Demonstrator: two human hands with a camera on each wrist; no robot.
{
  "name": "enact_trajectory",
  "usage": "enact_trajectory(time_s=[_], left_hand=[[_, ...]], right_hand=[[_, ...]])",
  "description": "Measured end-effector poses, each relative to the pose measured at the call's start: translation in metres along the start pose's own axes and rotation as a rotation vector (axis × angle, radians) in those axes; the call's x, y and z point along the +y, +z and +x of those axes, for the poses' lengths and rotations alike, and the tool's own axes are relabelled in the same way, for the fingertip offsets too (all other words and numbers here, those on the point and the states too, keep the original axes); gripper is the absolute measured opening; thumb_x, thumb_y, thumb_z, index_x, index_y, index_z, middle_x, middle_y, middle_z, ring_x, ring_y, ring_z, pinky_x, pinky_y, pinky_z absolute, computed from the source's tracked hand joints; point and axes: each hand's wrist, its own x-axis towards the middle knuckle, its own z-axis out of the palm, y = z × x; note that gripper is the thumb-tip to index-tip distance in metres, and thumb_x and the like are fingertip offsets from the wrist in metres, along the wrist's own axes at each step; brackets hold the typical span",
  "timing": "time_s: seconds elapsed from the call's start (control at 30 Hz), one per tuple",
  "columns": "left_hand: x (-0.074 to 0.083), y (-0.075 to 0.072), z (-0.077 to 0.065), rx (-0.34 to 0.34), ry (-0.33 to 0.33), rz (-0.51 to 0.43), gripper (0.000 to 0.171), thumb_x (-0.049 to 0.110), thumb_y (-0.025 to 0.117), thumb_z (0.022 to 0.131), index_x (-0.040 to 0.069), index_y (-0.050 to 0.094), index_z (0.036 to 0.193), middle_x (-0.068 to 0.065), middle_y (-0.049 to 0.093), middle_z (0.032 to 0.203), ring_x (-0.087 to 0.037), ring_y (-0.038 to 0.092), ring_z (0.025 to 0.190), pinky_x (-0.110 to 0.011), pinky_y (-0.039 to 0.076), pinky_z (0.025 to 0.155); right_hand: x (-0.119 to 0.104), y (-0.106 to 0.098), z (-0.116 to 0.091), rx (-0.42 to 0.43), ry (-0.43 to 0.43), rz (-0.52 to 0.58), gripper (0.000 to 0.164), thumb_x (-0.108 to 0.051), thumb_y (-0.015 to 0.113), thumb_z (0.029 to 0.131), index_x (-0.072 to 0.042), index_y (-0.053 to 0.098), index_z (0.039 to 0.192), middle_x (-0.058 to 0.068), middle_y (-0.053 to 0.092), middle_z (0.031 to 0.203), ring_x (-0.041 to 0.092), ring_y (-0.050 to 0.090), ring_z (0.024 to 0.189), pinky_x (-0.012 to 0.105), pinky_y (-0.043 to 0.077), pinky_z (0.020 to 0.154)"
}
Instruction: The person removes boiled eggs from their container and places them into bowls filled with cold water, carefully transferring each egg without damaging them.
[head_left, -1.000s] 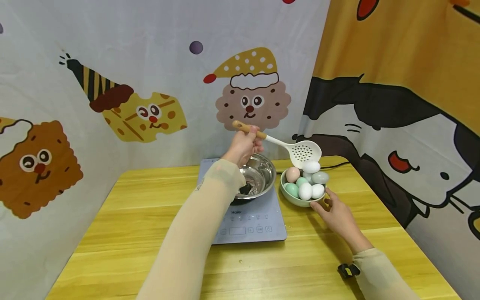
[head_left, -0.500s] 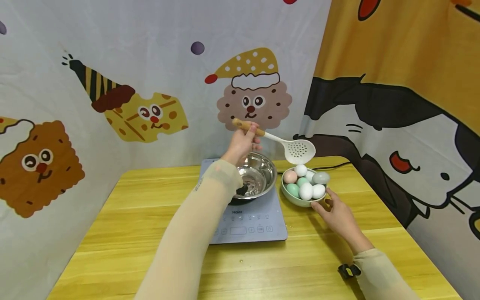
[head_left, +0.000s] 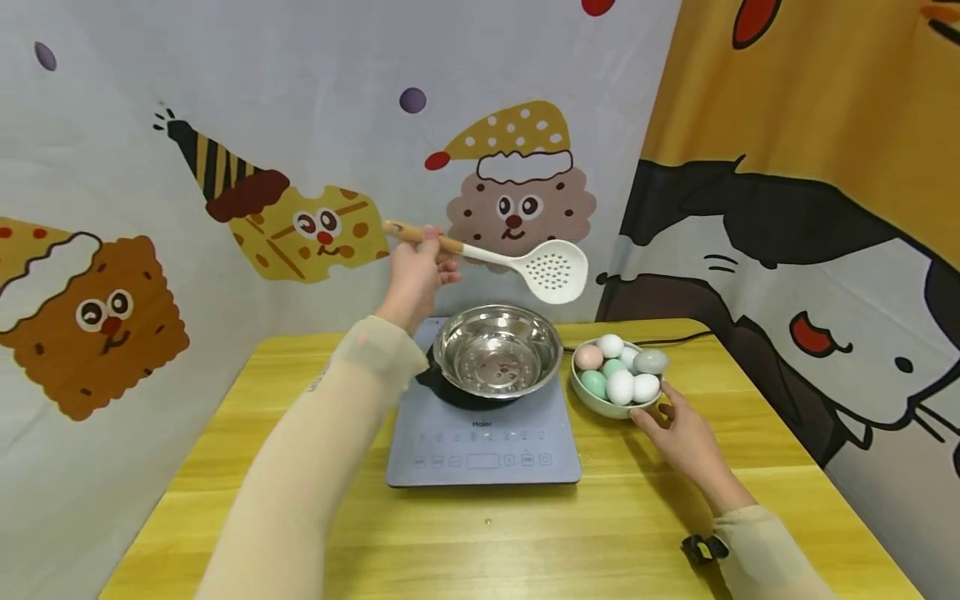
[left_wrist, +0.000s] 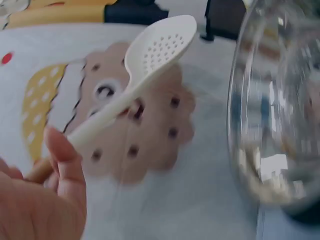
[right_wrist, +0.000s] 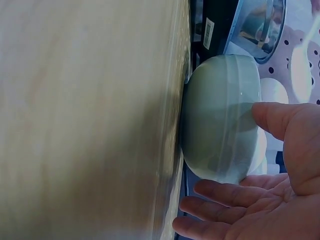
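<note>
My left hand (head_left: 414,279) grips a skimmer by its wooden handle, above and behind the cooker. The skimmer's white perforated head (left_wrist: 159,47) points right and carries nothing. Eggs in white, green, pink and grey (head_left: 620,387) fill a pale green bowl (head_left: 598,406) on the right. Beside that bowl is my right hand (head_left: 688,442), its thumb touching the rim. In the right wrist view the fingers (right_wrist: 220,192) stretch out loosely along the bowl's side, one fingertip hidden behind it. A shiny steel basin (head_left: 450,354) holds what looks like clear water.
The basin sits over something black (head_left: 429,377) on a grey induction cooker (head_left: 483,446). A black cord (head_left: 675,340) runs behind the bowl along the wooden table (head_left: 465,550). Printed cloth (head_left: 322,108) hangs close at the back and sides.
A white egg has left the skimmer and lies among the others in the bowl. My left hand has carried the skimmer up and left, off the bowl. My right hand stays put.
</note>
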Motion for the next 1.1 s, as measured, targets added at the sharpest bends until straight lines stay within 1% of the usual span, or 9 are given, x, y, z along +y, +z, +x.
enact_trajectory(time_s=[0.1,0.17,0.33,0.4,0.5,0.6,0.73,1.0,1.1], left_hand=[[0.018,-0.051,-0.011,0.089,-0.022,-0.016,0.042,0.045,0.044,0.102,0.011,0.052,0.126,-0.015,0.068,0.103,-0.015,0.06,0.066,-0.028,0.059,0.063],[0.026,-0.092,-0.023,0.151,-0.041,-0.038,0.046,0.049,0.045,0.1,0.013,0.049,0.129,-0.014,0.068,0.103,-0.015,0.061,0.069,-0.027,0.06,0.065],[0.028,-0.187,-0.073,0.298,-0.092,-0.209,0.05,0.051,0.048,0.098,0.019,0.037,0.134,-0.011,0.063,0.106,-0.018,0.061,0.078,-0.028,0.059,0.069],[0.021,-0.214,-0.094,0.352,-0.104,-0.272,0.05,0.049,0.049,0.098,0.02,0.032,0.136,-0.01,0.062,0.111,-0.018,0.058,0.082,-0.028,0.057,0.07],[0.004,-0.24,-0.118,0.451,-0.123,-0.315,0.053,0.047,0.05,0.099,0.022,0.025,0.138,-0.009,0.062,0.116,-0.018,0.057,0.087,-0.028,0.056,0.07],[-0.015,-0.253,-0.134,0.537,-0.127,-0.345,0.058,0.045,0.051,0.1,0.023,0.018,0.142,-0.008,0.061,0.121,-0.018,0.055,0.091,-0.027,0.056,0.072],[-0.04,-0.253,-0.142,0.621,-0.13,-0.403,0.056,0.043,0.05,0.1,0.023,0.021,0.144,-0.008,0.061,0.122,-0.017,0.055,0.092,-0.027,0.056,0.073],[-0.084,-0.227,-0.142,0.665,-0.087,-0.459,0.058,0.051,0.046,0.099,0.004,0.048,0.133,-0.014,0.051,0.134,-0.019,0.051,0.092,-0.027,0.055,0.077],[-0.096,-0.216,-0.14,0.658,-0.071,-0.493,0.061,0.051,0.045,0.099,0.001,0.045,0.134,-0.016,0.046,0.138,-0.02,0.05,0.092,-0.027,0.055,0.077]], right_hand=[[0.0,0.0,-0.001,-0.004,-0.001,-0.003,0.101,-0.068,0.049,0.093,-0.001,0.011,0.158,0.038,0.043,0.144,0.054,0.045,0.131,0.067,0.041,0.101],[-0.001,0.002,-0.002,-0.01,-0.004,-0.002,0.1,-0.067,0.049,0.093,-0.001,0.01,0.158,0.038,0.044,0.143,0.054,0.045,0.13,0.067,0.041,0.101],[-0.003,0.003,-0.004,-0.037,-0.007,0.009,0.101,-0.066,0.049,0.094,0.0,0.008,0.157,0.04,0.043,0.143,0.055,0.045,0.13,0.067,0.044,0.099],[-0.003,0.001,-0.004,-0.043,-0.014,0.006,0.1,-0.065,0.048,0.095,0.002,0.007,0.157,0.041,0.042,0.142,0.056,0.045,0.129,0.067,0.044,0.098],[-0.004,-0.001,-0.003,-0.044,-0.022,-0.001,0.1,-0.064,0.047,0.096,0.002,0.005,0.157,0.042,0.042,0.141,0.058,0.044,0.129,0.068,0.044,0.096],[-0.006,0.0,-0.002,-0.048,-0.028,-0.004,0.1,-0.064,0.047,0.096,0.003,0.005,0.157,0.042,0.042,0.141,0.059,0.044,0.128,0.069,0.043,0.096],[-0.006,-0.002,-0.002,-0.042,-0.027,-0.018,0.1,-0.065,0.046,0.096,0.003,0.005,0.157,0.042,0.044,0.139,0.06,0.043,0.127,0.069,0.043,0.094],[-0.007,0.0,-0.002,-0.034,-0.03,-0.031,0.1,-0.065,0.046,0.096,0.003,0.006,0.157,0.041,0.045,0.139,0.06,0.043,0.127,0.07,0.042,0.094],[-0.006,0.0,-0.003,-0.034,-0.029,-0.033,0.101,-0.066,0.046,0.095,0.002,0.005,0.157,0.04,0.044,0.14,0.06,0.042,0.128,0.07,0.041,0.096]])
